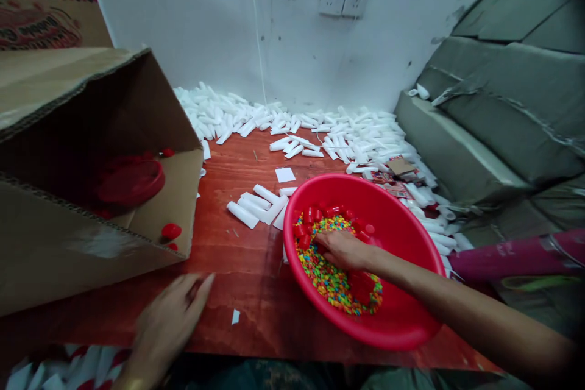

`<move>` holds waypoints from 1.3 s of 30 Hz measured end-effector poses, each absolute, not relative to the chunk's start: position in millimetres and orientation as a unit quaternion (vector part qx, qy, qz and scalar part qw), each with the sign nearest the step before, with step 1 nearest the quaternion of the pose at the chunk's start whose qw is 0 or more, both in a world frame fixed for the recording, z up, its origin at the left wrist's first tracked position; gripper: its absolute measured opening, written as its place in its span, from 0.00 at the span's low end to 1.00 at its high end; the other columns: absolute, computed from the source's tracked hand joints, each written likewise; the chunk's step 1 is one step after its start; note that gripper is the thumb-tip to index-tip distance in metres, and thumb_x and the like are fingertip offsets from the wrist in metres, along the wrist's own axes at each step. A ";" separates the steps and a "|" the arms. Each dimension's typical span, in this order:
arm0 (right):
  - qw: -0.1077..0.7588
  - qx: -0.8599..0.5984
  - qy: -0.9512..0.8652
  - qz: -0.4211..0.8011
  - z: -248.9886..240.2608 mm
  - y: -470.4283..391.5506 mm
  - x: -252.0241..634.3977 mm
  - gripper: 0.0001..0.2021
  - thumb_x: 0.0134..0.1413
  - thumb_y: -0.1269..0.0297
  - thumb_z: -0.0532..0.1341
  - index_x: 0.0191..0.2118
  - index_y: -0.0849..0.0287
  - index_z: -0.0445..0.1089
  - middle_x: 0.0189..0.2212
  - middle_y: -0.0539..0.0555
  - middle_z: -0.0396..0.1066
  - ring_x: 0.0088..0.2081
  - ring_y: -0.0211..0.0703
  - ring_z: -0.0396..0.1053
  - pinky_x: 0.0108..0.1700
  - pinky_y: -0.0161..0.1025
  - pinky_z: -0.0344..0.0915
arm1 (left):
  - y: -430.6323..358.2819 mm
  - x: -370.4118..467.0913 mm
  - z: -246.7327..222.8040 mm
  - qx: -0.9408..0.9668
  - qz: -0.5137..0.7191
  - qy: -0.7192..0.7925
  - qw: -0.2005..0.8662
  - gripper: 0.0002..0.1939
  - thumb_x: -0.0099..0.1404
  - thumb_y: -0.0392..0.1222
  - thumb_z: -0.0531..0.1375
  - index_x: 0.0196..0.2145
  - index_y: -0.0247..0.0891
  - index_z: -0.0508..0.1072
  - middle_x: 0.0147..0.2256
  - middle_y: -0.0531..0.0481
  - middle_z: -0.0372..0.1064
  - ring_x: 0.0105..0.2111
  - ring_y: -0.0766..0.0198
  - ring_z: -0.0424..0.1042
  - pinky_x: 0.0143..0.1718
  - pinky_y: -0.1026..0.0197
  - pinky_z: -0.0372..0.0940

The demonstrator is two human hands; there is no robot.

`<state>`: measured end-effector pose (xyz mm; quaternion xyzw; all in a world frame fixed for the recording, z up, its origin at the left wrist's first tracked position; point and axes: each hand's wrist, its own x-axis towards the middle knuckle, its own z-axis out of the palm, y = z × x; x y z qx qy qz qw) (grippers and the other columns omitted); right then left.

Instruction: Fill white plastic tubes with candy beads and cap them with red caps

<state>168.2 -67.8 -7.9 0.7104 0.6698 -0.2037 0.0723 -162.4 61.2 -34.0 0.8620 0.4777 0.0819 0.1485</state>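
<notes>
A red plastic basin (pixel 414 311) stands on the table and holds small multicoloured candies (pixel 329 277). Several small red plastic caps or cups (pixel 304 237) lie among the candies. My right hand (pixel 342 248) reaches into the basin from the right, its fingers pointing down at the candies beside the red pieces. The fingertips are hidden, so I cannot make out whether they grip anything. Slightly blurred, my left hand (pixel 171 317) hovers over the table's front edge, thumb apart from the fingers, and nothing shows in it. It is nearest the open cardboard box (pixel 176 195).
Inside the box are a red bowl-like piece (pixel 132 181) and small red pieces (pixel 171 231). White tubes (pixel 365 134) are heaped along the wall, with several loose ones (pixel 256 206) left of the basin. Wrapped bundles (pixel 466 146) are stacked at right, near a magenta cylinder (pixel 512 254).
</notes>
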 end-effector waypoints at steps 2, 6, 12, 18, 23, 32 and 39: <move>-0.017 0.725 0.622 -0.295 -5.7 -72.9 167.6 0.08 0.45 0.72 0.58 0.36 0.61 0.65 0.29 0.52 0.67 0.29 0.39 0.64 0.29 0.33 0.59 | 82.7 -110.6 -32.9 0.854 0.035 0.500 0.141 0.21 0.64 0.54 0.43 0.37 0.37 0.69 0.33 0.44 0.72 0.33 0.54 0.72 0.30 0.59 0.62; -0.232 0.712 0.479 -0.457 -3.8 -91.8 172.4 0.11 0.44 0.68 0.58 0.37 0.59 0.60 0.22 0.45 0.58 0.23 0.34 0.57 0.24 0.31 0.55 | 121.4 -35.0 -31.4 0.827 0.037 0.542 0.146 0.28 0.63 0.59 0.43 0.36 0.29 0.68 0.35 0.31 0.71 0.37 0.45 0.71 0.30 0.55 0.62; -0.414 0.674 0.387 -0.473 0.4 -116.4 172.3 0.17 0.37 0.62 0.65 0.35 0.57 0.60 0.24 0.45 0.57 0.24 0.34 0.56 0.26 0.33 0.54 | 141.2 -16.8 -38.9 0.831 0.071 0.533 0.143 0.18 0.62 0.51 0.49 0.35 0.30 0.67 0.35 0.31 0.70 0.35 0.47 0.71 0.28 0.55 0.61; -0.494 0.643 0.364 -0.457 20.1 -124.6 169.7 0.18 0.39 0.59 0.66 0.36 0.56 0.60 0.27 0.45 0.58 0.25 0.32 0.57 0.28 0.33 0.55 | 110.2 -29.1 -8.1 0.869 0.159 0.430 0.185 0.17 0.63 0.50 0.50 0.45 0.36 0.63 0.34 0.46 0.70 0.30 0.60 0.70 0.28 0.61 0.62; -0.502 0.664 0.396 -0.388 22.7 -125.9 163.3 0.17 0.43 0.59 0.64 0.38 0.56 0.60 0.26 0.46 0.59 0.24 0.33 0.55 0.25 0.33 0.54 | 47.6 -23.7 39.5 0.931 0.225 0.125 0.259 0.18 0.63 0.50 0.52 0.49 0.43 0.64 0.39 0.48 0.69 0.35 0.62 0.69 0.35 0.59 0.64; -0.411 0.686 0.569 -0.191 35.5 -132.6 153.6 0.13 0.54 0.63 0.57 0.45 0.57 0.63 0.36 0.54 0.65 0.32 0.38 0.62 0.33 0.36 0.60 | 20.1 -6.7 41.6 0.961 0.134 0.077 0.229 0.16 0.62 0.47 0.53 0.47 0.43 0.66 0.31 0.50 0.67 0.29 0.59 0.69 0.29 0.57 0.63; -0.313 0.741 0.491 -0.335 32.4 -125.4 151.7 0.28 0.59 0.44 0.40 0.20 0.59 0.60 0.14 0.49 0.57 0.18 0.36 0.56 0.21 0.34 0.54 | 15.3 1.0 26.3 0.960 0.177 0.019 0.215 0.17 0.63 0.49 0.53 0.47 0.41 0.66 0.31 0.49 0.66 0.29 0.60 0.67 0.27 0.60 0.62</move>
